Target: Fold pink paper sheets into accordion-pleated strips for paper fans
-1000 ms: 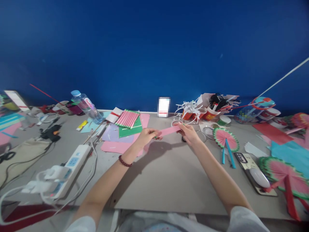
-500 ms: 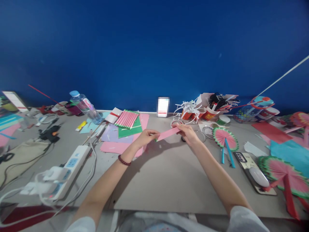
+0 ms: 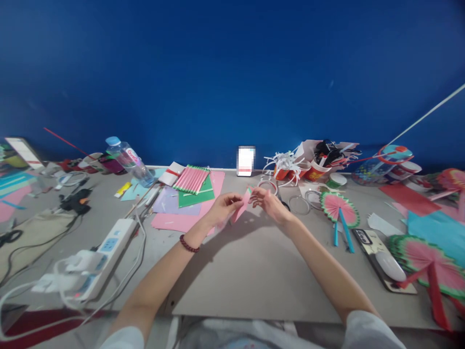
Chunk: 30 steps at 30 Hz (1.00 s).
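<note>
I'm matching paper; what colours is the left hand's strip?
Pink strip with green at far end; head view.

Pink paper strip point(image 3: 241, 208), green-edged, single item, held above the bench point(image 3: 247, 271).
Narrow piece of paper, plain light pink over the visible face, with a small patch of green at the upper end; number of layers cannot be told. Condition: straight along its visible length, surface slightly blurred. Pose: tilted, lower end towards the near left, green-tipped end towards the far right, seen as a slim slanting band. Location: in the air between the two hands, pinched along its left side by the fingers of the left hand point(image 3: 227, 206), which cover part of it; upper end just beside the loosely curled fingers of the right hand point(image 3: 271, 206), contact there unclear.
</note>
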Each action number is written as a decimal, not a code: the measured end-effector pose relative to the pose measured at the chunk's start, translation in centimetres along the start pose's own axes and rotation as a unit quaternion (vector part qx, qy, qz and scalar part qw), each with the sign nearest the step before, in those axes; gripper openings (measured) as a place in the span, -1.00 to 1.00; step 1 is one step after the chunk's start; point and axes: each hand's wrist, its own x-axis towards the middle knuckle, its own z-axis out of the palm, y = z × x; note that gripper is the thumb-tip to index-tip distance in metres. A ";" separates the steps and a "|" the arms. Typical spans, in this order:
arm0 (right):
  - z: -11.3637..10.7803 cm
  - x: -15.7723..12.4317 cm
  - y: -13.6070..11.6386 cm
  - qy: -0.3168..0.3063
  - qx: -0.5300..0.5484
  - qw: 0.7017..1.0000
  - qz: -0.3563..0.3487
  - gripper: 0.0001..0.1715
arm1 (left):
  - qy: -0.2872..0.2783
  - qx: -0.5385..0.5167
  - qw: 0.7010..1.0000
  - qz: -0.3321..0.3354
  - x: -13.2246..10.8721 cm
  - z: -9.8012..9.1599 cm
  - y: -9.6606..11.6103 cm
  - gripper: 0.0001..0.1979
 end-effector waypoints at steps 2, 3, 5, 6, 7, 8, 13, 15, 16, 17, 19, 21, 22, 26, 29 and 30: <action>0.1 0.1 0.1 0.017 -0.024 0.999 0.021 -0.35 | -0.020 -0.035 0.999 0.005 -0.1 -0.1 0.1 -0.75; 0.2 0.1 0.0 0.011 -0.039 0.999 0.034 -0.41 | -0.032 -0.051 0.998 0.007 -0.2 -0.1 0.3 -0.77; 0.3 0.0 -0.2 -0.024 -0.062 0.996 0.062 -0.47 | -0.053 -0.089 0.994 0.013 -0.4 0.0 0.7 -0.80; 0.3 -0.1 -0.4 -0.048 -0.070 0.994 0.074 -0.48 | -0.063 -0.111 0.992 0.014 -0.5 0.0 0.9 -0.81; 0.3 -0.2 -0.6 -0.072 -0.079 0.991 0.084 -0.50 | -0.070 -0.132 0.989 0.013 -0.5 0.0 1.1 -0.82; 0.2 -0.3 -0.7 -0.094 -0.089 0.988 0.089 -0.51 | -0.076 -0.146 0.986 0.010 -0.6 0.0 1.2 -0.82; -0.7 -0.4 -0.7 -0.118 -0.140 0.979 0.095 -0.58 | -0.073 -0.077 0.994 0.018 -0.5 -0.9 0.9 -0.81; -1.3 -0.3 -0.5 -0.076 -0.160 0.979 0.096 -0.62 | -0.079 -0.062 0.995 0.022 -0.1 -1.7 0.4 -0.80; -1.6 -0.2 -0.4 -0.052 -0.170 0.979 0.094 -0.63 | -0.085 -0.082 0.993 0.013 0.1 -2.1 0.1 -0.78; -1.9 -0.1 -0.3 -0.031 -0.180 0.979 0.090 -0.63 | -0.089 -0.122 0.989 -0.007 0.3 -2.5 -0.3 -0.75; -2.4 0.0 -0.2 0.001 -0.207 0.975 0.084 -0.63 | -0.090 -0.194 0.976 -0.048 0.7 -3.1 -0.9 -0.66; -2.7 0.1 -0.2 0.016 -0.249 0.965 0.083 -0.63 | -0.083 -0.217 0.970 -0.071 1.0 -3.4 -1.3 -0.59; -2.8 0.1 -0.2 0.018 -0.274 0.958 0.081 -0.63 | -0.073 -0.202 0.974 -0.075 1.1 -3.4 -1.5 -0.58; -2.7 0.1 -0.4 0.015 -0.364 0.930 0.060 -0.63 | -0.047 -0.032 0.994 -0.088 1.1 -3.2 -1.6 -0.57; -2.8 0.0 -0.6 0.011 -0.386 0.921 0.061 -0.63 | -0.048 0.026 0.992 -0.110 1.1 -3.1 -1.8 -0.58; -2.9 0.0 -0.6 0.008 -0.386 0.920 0.064 -0.62 | -0.047 0.022 0.992 -0.116 1.1 -3.1 -1.8 -0.59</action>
